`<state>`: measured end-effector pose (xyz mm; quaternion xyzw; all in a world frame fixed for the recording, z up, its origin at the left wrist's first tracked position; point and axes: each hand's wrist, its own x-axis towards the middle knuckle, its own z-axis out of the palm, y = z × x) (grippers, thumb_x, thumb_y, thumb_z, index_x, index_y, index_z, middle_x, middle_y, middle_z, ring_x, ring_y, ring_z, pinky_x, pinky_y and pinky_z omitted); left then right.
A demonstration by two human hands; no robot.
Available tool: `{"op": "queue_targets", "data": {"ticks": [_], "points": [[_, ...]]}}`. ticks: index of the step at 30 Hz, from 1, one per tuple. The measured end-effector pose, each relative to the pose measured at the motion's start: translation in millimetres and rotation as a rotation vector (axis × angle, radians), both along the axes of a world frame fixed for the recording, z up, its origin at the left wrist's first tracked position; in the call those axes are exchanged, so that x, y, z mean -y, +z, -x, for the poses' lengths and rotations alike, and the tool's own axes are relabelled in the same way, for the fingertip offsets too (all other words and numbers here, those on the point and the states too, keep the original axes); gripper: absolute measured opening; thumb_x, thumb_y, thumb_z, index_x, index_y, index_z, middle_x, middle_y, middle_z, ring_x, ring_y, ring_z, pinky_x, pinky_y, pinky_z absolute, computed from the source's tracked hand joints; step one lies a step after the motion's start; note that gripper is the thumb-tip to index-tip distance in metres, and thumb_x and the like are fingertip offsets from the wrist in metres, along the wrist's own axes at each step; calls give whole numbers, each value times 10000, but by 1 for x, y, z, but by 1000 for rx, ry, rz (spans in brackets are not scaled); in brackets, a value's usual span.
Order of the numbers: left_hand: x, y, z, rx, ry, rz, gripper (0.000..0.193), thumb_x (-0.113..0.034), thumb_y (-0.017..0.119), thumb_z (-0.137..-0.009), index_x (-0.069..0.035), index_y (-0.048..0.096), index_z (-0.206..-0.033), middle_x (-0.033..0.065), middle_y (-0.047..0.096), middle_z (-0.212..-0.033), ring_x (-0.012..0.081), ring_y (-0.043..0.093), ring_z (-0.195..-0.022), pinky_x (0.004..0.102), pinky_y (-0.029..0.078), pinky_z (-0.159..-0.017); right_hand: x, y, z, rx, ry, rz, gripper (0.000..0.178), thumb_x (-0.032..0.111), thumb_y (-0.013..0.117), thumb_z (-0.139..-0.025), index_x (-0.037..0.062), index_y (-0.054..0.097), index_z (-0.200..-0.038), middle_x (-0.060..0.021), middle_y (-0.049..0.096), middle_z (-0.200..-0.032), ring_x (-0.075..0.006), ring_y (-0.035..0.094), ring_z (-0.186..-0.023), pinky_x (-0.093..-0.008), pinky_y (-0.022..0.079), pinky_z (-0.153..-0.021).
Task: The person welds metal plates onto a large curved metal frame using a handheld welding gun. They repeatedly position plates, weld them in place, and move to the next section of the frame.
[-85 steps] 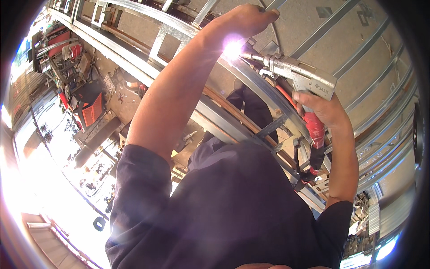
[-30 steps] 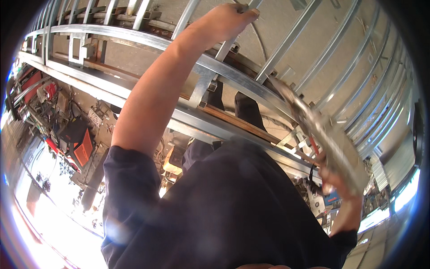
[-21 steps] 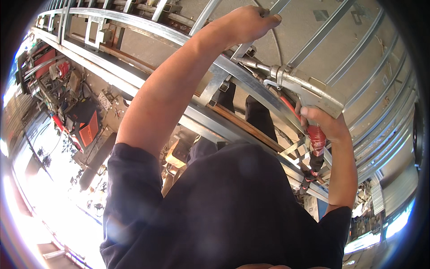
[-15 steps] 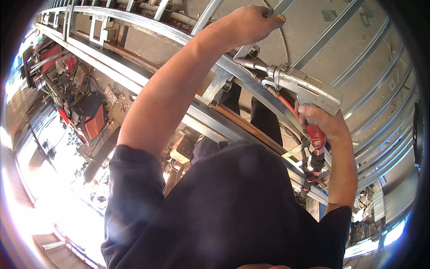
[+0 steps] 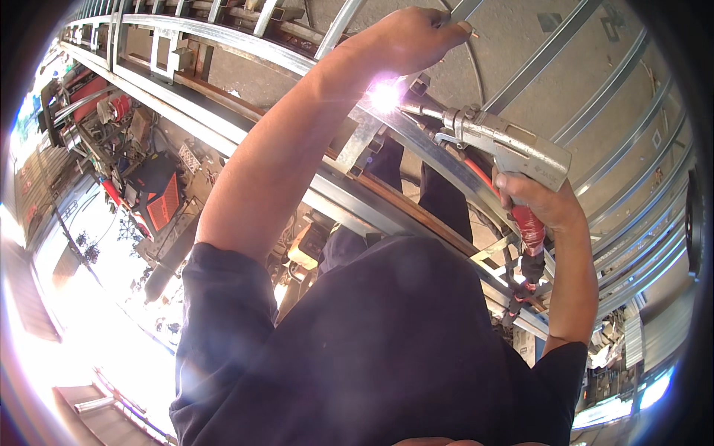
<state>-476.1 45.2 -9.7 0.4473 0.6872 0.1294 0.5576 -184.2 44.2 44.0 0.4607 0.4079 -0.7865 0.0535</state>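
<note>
Long rail (image 5: 256, 46), welding gun (image 5: 513, 141), bright glare (image 5: 386, 95)

The rail runs diagonally before me. From its far side a crossbar (image 5: 466, 8) leads away. Also beyond the rail lies the welding gun, its long axis slanting leftward to the glare at the rail. My right hand (image 5: 541, 198), nearer the gun, has its fingers wrapped round it. My left hand (image 5: 425, 37) bends over the crossbar; how far those fingers close I can't tell.

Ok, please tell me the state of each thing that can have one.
Welding torch, held, nozzle at the glow
White-violet glow, lit, very bright
Right fingers, closed around the torch
Left fingers, by a metal bar, grip unclear
Red wrapping, wound around the torch
</note>
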Motion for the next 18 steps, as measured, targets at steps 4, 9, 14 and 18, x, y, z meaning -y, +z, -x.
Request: {"op": "queue_targets", "data": {"ticks": [4, 9, 14, 18], "points": [[3, -7, 1, -7, 8, -18, 645, -499, 529, -1013, 16, 565, -1400, 238, 633, -1307, 337, 597, -1253, 408, 451, -1083, -1, 3, 1, 15, 19, 3, 428, 250, 816, -778, 28, 674, -1117, -39, 664, -856, -133, 645, -678, -301, 544, -564], [3, -10, 0, -8, 12, -24, 683, -533, 533, -993, 42, 593, -1357, 238, 672, -1219, 341, 638, -1181, 413, 480, -1032, -6, 3, -3, 17, 39, 55, 416, 155, 798, -828, 11, 645, -1187, -42, 665, -878, -122, 647, -703, -304, 548, -603], [3, -15, 3, -22, 34, -41, 726, -567, 538, -973, 68, 621, -1314, 238, 711, -1130, 345, 679, -1109, 417, 509, -981, -7, 8, -1, 34, 35, 54, 424, 157, 800, -828, 14, 644, -1195, -43, 665, -867, -124, 646, -701, -309, 549, -604], [-10, 40, -9, -80, 63, 96, 736, -574, 538, -969, 76, 625, -1306, 243, 719, -1105, 349, 688, -1092, 418, 517, -967, -7, 8, -4, 46, 35, 49, 431, 158, 802, -827, 12, 643, -1200, -43, 665, -866, -123, 643, -702, -306, 549, -606]]}}
